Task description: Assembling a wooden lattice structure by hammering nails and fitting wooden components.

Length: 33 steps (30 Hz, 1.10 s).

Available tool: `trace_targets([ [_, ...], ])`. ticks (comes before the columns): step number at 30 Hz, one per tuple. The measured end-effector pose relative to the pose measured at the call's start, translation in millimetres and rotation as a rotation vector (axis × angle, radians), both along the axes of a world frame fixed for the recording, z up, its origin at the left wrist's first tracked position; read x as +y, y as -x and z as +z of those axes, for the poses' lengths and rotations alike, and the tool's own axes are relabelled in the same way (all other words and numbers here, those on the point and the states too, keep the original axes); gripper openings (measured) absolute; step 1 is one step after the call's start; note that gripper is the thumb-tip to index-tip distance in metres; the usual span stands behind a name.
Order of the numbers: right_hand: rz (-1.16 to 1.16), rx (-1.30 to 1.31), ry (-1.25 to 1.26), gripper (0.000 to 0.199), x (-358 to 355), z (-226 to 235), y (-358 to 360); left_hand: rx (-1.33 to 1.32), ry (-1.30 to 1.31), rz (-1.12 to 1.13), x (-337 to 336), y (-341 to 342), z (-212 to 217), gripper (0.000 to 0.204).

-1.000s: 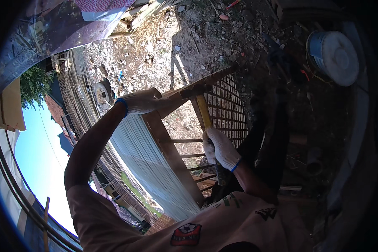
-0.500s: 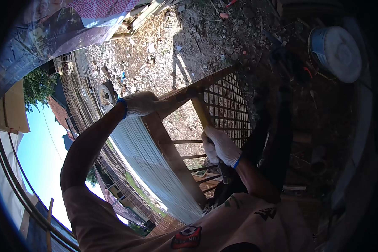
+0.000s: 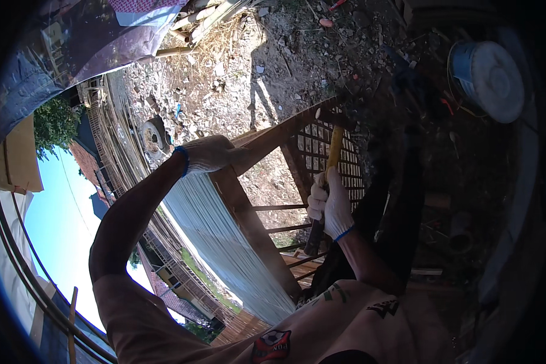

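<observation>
My left hand [image 3: 206,154], in a white knit glove with a blue cuff, is closed on the corner of a wooden frame [image 3: 279,134]. My right hand [image 3: 332,205], gloved the same way, grips a hammer [image 3: 334,145] with a yellow shaft and a dark lower grip. The hammer's head, partly lost in shadow, is raised to the right of the corner and apart from it. Crossed slats form a lattice [image 3: 324,148] inside the frame. Pale, thin strips [image 3: 215,221] cover its left side, beyond a wide board [image 3: 249,227].
Rubble-strewn ground [image 3: 224,91] lies ahead, with a round, hollow block [image 3: 155,136] on it. A blue-and-white bucket [image 3: 494,79] is at the far right. Bamboo poles [image 3: 203,24] lie at the top, beside a hanging sheet [image 3: 97,42]. My legs are close to the lattice.
The hammer has swung right, away from the frame near my left hand, and its shaft is now more upright. My right hand has moved slightly right and up; my left hand stays at the corner.
</observation>
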State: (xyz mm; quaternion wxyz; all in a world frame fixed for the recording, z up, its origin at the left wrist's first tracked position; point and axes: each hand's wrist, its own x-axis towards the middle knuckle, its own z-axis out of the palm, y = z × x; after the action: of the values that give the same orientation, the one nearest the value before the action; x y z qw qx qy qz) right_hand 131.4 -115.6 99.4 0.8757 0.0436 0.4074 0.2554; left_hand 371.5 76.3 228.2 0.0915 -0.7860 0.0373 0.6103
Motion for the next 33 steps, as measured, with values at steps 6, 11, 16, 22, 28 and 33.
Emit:
trace_targets([
  [6, 0.435, -0.310, -0.061, 0.040, -22, -4, 6, 0.025, -0.107, -0.027, -1, -2, -2, 0.067],
  [11, 0.087, -0.120, -0.086, 0.042, -7, 3, 6, 0.004, -0.019, 0.059, 5, 0, -3, 0.078],
  [16, 0.360, -0.533, -0.056, 0.044, -14, 26, 3, 0.032, -0.040, -0.056, 2, -2, 1, 0.061],
  [22, 0.160, -0.192, 0.037, 0.041, -50, -4, 10, -0.229, 0.506, -0.087, 22, -16, 31, 0.037],
  [28, 0.323, -0.118, 0.175, 0.041, -55, -12, 26, -0.075, 0.301, -0.166, -27, -2, 18, 0.034],
  [33, 0.388, -0.009, 0.224, 0.040, -49, -25, 31, -0.064, 0.428, -0.287, -29, -5, 5, 0.020],
])
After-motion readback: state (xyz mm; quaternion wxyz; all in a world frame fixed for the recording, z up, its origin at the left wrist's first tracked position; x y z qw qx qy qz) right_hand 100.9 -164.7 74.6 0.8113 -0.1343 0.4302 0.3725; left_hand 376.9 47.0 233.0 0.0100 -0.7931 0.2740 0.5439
